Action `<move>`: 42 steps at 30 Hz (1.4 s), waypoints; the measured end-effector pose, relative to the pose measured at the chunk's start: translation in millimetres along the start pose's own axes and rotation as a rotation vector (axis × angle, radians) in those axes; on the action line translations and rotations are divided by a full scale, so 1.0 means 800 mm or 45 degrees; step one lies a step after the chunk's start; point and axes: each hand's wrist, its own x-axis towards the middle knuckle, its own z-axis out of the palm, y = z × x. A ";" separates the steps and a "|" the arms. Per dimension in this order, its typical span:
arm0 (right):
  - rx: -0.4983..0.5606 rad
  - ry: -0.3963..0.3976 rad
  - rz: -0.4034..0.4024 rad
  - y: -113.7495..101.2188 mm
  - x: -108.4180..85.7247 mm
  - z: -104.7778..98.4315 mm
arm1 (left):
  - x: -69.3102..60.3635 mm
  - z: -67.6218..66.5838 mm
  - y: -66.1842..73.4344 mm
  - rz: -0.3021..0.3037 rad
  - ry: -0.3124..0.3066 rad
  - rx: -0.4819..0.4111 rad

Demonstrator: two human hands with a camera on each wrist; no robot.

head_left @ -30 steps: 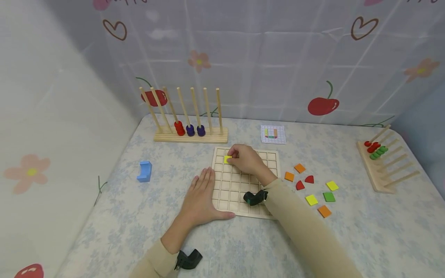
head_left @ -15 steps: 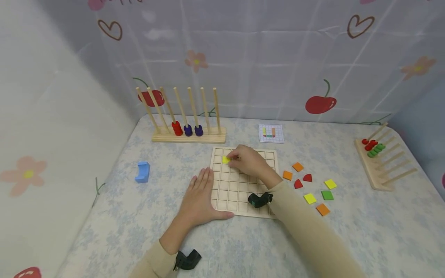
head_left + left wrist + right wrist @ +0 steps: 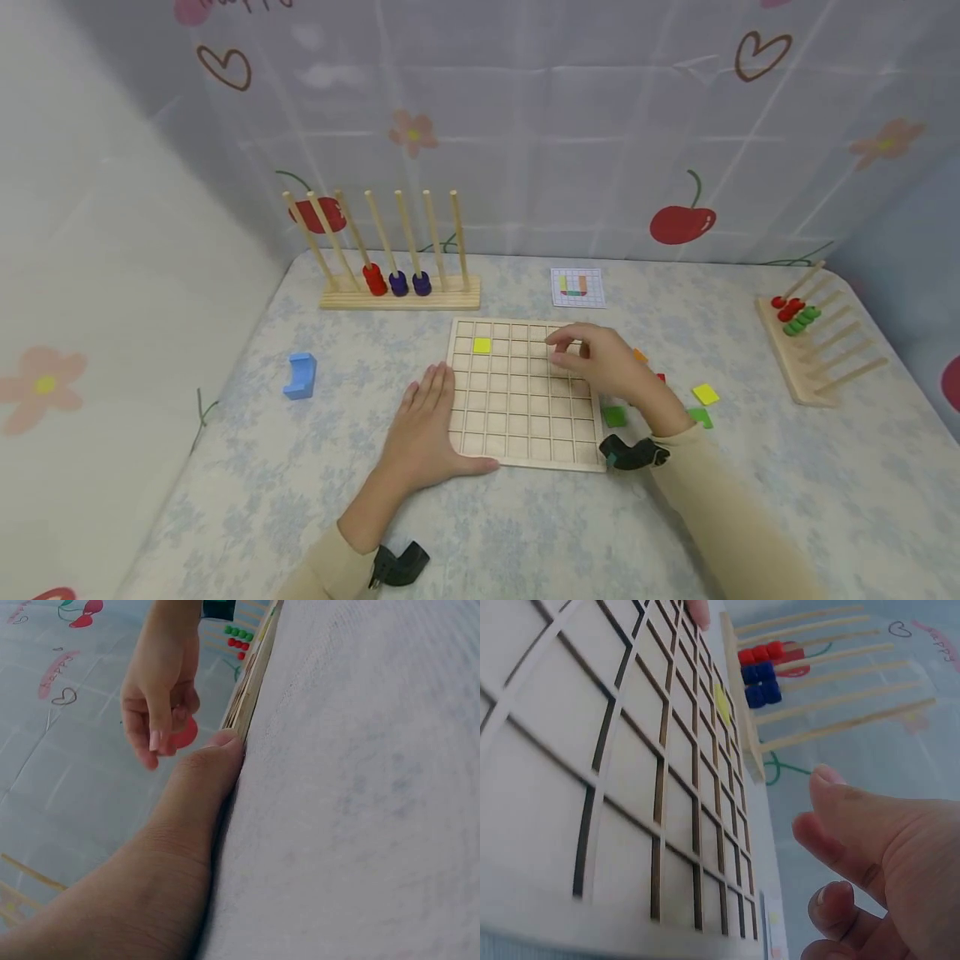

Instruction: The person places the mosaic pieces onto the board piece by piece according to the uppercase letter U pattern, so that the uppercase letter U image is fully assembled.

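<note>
Tabletop (image 3: 555, 533): pale with a blue pattern; clock places are read from the board's middle, twelve being the far side.
Grid board (image 3: 497, 402): laid flat; it could be slid or turned if the bracing left hand (image 3: 423, 437) were eased off, or if the right edge were knocked by the wrist camera (image 3: 632, 454) near four o'clock.
Peg stand (image 3: 401, 303): placed at ten o'clock, apart from the board; red and blue beads are carried on it.
Second stand (image 3: 787, 358): placed at three o'clock, well apart, with red and green beads.
Left hand: set at eight o'clock, fingers straightened; the left edge is touched by the fingers, the near edge by the thumb; nothing is gripped.
Right hand (image 3: 600, 358): held above the board at two o'clock, fingers loosely bent, thumb and forefinger parted; nothing is seen between them.
Pattern card (image 3: 577, 287): laid at one o'clock.
Blue block (image 3: 303, 375): left at nine o'clock.
Loose tiles (image 3: 705, 394): scattered around three o'clock, partly hidden; the green tile (image 3: 615, 416) just beside the board could be swept aside by a low wrist.
Yellow tile (image 3: 482, 345): seated between ten and eleven, second column, second row; it could be dislodged by a jolt.
</note>
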 end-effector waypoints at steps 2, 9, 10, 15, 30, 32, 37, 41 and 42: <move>-0.010 0.017 0.030 0.010 -0.013 -0.012 | 0.000 0.000 0.000 0.006 0.003 -0.001; -0.074 0.097 0.165 0.048 -0.053 -0.046 | 0.000 0.002 -0.001 0.020 0.036 0.007; -0.095 0.111 0.182 0.053 -0.059 -0.050 | 0.000 0.003 -0.001 0.022 0.045 0.007; -0.161 0.173 0.290 0.074 -0.090 -0.071 | 0.001 0.006 0.000 0.028 0.049 -0.005; -0.268 0.340 0.371 0.130 -0.145 -0.092 | 0.000 0.005 -0.002 0.034 0.073 -0.022; -0.274 0.336 0.376 0.133 -0.148 -0.093 | 0.001 0.006 -0.002 0.035 0.075 -0.017; -0.273 0.326 0.395 0.137 -0.154 -0.092 | 0.000 0.005 -0.003 0.040 0.071 -0.018; -0.271 0.331 0.397 0.140 -0.157 -0.090 | 0.000 0.005 -0.003 0.040 0.065 -0.019; -0.271 0.330 0.398 0.141 -0.157 -0.090 | 0.000 0.005 -0.003 0.040 0.066 -0.018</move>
